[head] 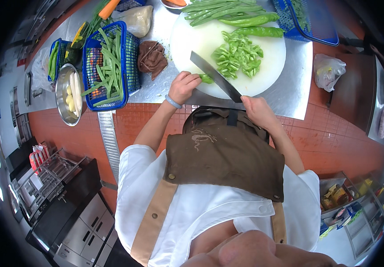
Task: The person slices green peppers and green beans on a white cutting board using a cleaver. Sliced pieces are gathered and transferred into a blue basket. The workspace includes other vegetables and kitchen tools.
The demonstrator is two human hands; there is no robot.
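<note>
My right hand (258, 110) grips the handle of a kitchen knife (216, 76), its broad blade slanting up and left over a round white cutting board (187, 43). Under the fingers of my left hand (184, 86) a green pepper piece (206, 78) is held on the board, beside the blade. Right of the blade lies a heap of sliced green pepper (238, 55). Two whole green peppers (250, 20) rest above the heap, with a pile of green beans (223, 8) at the board's far edge.
Left of the board are a brown cloth (152, 58), a blue basket of cut beans (111, 66) and a metal bowl (60, 88) with peeled vegetables. Another blue basket (287, 25) stands at the upper right. The steel table's near edge (289, 113) runs before me.
</note>
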